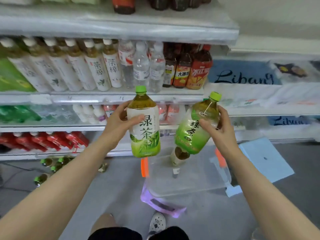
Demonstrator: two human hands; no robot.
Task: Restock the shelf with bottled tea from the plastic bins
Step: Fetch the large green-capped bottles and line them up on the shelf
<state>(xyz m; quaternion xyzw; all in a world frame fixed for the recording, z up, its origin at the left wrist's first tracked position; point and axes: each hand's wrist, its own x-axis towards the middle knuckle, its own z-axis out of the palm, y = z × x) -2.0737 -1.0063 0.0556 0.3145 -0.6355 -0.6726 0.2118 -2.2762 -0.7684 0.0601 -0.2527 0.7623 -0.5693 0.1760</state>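
Note:
My left hand (121,116) grips a large green tea bottle (144,125) with a green cap, held upright in front of the shelf (110,97). My right hand (218,125) grips a second green tea bottle (195,130), tilted with its cap toward the upper right. Both bottles hang in the air above a clear plastic bin (187,175) with orange latches on the floor. One small tea bottle (178,155) lies inside the bin, partly hidden behind the right bottle.
The shelf rows hold white-label tea bottles (97,66), water bottles (141,66) and red iced tea bottles (197,70). Several green-capped bottles (50,167) stand on the floor at the left. A blue lid (265,158) and a purple lid (161,203) lie near the bin.

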